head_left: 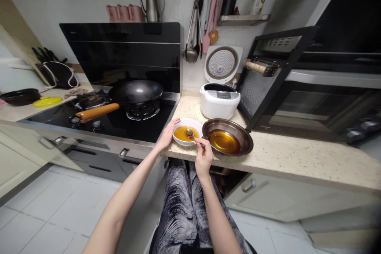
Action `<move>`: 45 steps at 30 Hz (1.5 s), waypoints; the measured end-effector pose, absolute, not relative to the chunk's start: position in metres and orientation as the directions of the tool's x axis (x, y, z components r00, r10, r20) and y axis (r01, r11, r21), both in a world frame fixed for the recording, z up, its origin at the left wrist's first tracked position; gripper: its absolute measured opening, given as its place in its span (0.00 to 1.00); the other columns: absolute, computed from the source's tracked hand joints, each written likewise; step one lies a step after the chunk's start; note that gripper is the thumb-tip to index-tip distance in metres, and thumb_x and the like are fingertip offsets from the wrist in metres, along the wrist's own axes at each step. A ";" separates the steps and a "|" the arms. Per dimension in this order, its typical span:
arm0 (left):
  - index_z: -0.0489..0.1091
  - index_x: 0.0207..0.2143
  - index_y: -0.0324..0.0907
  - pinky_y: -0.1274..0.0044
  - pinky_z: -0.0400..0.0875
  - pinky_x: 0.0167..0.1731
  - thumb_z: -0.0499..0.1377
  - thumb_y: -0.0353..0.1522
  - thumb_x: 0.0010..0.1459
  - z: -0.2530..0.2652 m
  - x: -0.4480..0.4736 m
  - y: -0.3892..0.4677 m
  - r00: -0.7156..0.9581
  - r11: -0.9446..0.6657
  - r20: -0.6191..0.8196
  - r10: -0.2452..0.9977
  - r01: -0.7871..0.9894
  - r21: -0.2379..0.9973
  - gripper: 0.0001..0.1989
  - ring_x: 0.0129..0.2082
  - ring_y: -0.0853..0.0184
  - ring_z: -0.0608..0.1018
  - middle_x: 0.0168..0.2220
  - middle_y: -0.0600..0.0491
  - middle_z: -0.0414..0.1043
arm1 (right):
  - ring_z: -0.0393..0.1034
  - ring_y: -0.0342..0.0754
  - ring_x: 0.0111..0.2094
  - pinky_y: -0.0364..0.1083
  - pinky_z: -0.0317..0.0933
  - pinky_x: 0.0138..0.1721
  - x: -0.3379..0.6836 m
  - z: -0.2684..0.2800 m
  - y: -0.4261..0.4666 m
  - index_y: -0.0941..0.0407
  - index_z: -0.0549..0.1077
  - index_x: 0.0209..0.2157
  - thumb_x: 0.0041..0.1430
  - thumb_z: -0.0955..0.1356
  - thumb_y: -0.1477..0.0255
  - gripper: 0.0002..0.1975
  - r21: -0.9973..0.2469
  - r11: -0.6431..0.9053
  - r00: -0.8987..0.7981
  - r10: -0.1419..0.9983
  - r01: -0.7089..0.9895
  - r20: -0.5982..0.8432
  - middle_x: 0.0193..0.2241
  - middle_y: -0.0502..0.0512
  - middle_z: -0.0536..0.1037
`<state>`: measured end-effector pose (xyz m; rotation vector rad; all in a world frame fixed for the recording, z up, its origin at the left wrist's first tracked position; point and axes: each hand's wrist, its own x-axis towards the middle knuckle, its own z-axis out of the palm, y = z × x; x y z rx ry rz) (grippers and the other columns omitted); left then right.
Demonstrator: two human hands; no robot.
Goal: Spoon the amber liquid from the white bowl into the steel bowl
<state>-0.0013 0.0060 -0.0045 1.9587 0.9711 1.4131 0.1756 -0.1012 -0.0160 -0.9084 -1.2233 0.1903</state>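
White bowl [187, 136] of amber liquid sits at the front edge of the speckled counter [297, 158], just right of the black hob [119, 123] and just left of a metal bowl [228, 136] that holds a darker amber pool. The two bowls stand close, rims near or touching; which, the view does not settle. A spoon [189, 132] lies in the white bowl, its scoop near the middle of the liquid and its handle running down and right toward the person. The right hand [204, 154], just in front of the white bowl and slightly to its right, pinches the handle's end between fingertips. The left hand [168, 134] is curved against the white bowl's left rim, fingers laid along the wall, steadying it. Both hands are at the bowl; the left is pressed to it, the right meets it only through the spoon. Behind the white bowl stands a rice cooker [219, 101], lid raised. Left of the bowl, on the hob, rests a dark wok [136, 91] with an orange handle pointing left. Right of the metal bowl a black rack [268, 71] leans up from the counter. Ladles and spatulas [202, 24] hang from a wall rail above the cooker. Below the counter edge, patterned trousers and pale floor tiles show.
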 end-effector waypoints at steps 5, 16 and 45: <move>0.72 0.56 0.39 0.62 0.55 0.71 0.44 0.42 0.71 -0.004 -0.001 0.005 0.190 -0.595 0.564 0.804 0.239 0.767 0.25 0.66 0.59 0.68 0.65 0.44 0.67 | 0.75 0.46 0.41 0.48 0.69 0.47 0.173 -0.016 -0.105 0.55 0.74 0.38 0.70 0.64 0.72 0.08 -0.671 0.664 0.389 0.552 0.330 0.738 0.37 0.54 0.79; 0.73 0.56 0.40 0.62 0.54 0.71 0.44 0.42 0.71 -0.003 0.001 0.004 0.174 -0.588 0.562 0.809 0.236 0.773 0.25 0.66 0.59 0.68 0.65 0.44 0.67 | 0.75 0.46 0.39 0.49 0.70 0.45 0.178 -0.014 -0.110 0.54 0.75 0.38 0.69 0.64 0.71 0.08 -0.679 0.670 0.432 0.540 0.299 0.723 0.37 0.54 0.79; 0.72 0.56 0.40 0.62 0.53 0.71 0.44 0.42 0.71 -0.006 -0.002 0.006 0.197 -0.597 0.564 0.802 0.242 0.765 0.25 0.67 0.60 0.67 0.65 0.44 0.66 | 0.76 0.48 0.38 0.51 0.71 0.44 0.227 0.002 -0.119 0.54 0.75 0.39 0.66 0.66 0.75 0.05 -0.512 0.626 0.432 0.292 0.588 0.853 0.34 0.54 0.79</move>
